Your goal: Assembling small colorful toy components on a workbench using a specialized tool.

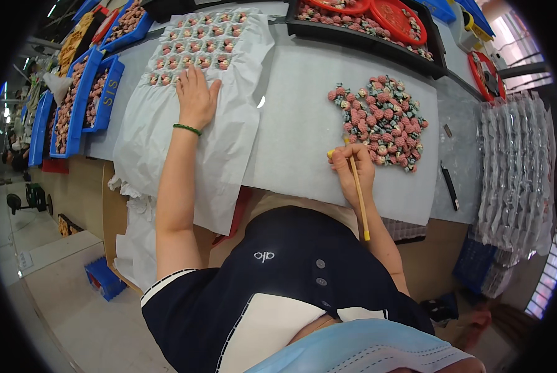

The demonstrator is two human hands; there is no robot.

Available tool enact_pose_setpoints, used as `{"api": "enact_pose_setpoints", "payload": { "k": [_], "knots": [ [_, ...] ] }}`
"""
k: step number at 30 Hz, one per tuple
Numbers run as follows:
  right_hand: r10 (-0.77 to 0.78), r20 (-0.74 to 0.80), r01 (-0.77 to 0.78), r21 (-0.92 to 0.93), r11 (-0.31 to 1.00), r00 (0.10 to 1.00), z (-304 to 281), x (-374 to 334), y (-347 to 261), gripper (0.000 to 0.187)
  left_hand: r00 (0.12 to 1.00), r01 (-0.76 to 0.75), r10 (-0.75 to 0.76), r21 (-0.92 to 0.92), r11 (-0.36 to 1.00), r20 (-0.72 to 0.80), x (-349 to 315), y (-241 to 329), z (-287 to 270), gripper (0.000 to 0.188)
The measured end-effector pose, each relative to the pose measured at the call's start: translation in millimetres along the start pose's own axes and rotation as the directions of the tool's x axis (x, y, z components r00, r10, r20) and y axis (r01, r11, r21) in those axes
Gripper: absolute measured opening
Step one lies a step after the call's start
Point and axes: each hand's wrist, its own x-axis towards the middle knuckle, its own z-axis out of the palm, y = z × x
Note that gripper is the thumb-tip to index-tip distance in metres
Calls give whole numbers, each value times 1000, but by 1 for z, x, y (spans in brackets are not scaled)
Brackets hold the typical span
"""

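My left hand (197, 96) lies with its fingers stretched out at the near edge of a tray of small pink-and-cream figurines (196, 45). These sit in rows of compartments above a white sheet (166, 133), and whether the fingertips touch one I cannot tell. A thin yellowish stick (360, 198) is gripped in my right hand (358, 163), slanting down toward my body with a bright yellow lower end. Something yellow also shows at those fingertips. Just beyond that hand, a loose pile of pink and grey-green figurines (384, 121) covers part of the pale work surface (291, 118).
Blue bins (109, 93) of small parts stand at the left. A black tray (365, 38) holding parts and red round dishes (397, 20) spans the back. Stacked clear plastic trays (515, 168) rise at the right, near a black pen-like tool (449, 186).
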Motion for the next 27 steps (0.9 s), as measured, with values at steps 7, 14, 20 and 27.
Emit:
{"api": "enact_pose_setpoints", "payload": {
  "k": [7, 14, 20, 27],
  "knots": [
    [-77, -4, 76, -73, 994, 997, -17, 11, 18, 15, 994, 45, -44, -11, 999, 103, 28, 7, 24, 64],
    [-176, -30, 170, -136, 976, 984, -40, 4, 5, 15, 1000, 2, -1, 73, 997, -22, 39, 59, -5, 52],
    [-217, -45, 205, -189, 960, 975, -51, 1, 1, 16, 945, -278, 303, -780, 561, -119, 36, 202, -45, 37],
    [-155, -94, 153, -26, 988, 983, -64, -13, -15, 25, 956, -140, 292, -809, 571, 41, 15, 260, -35, 35]
  ]
}}
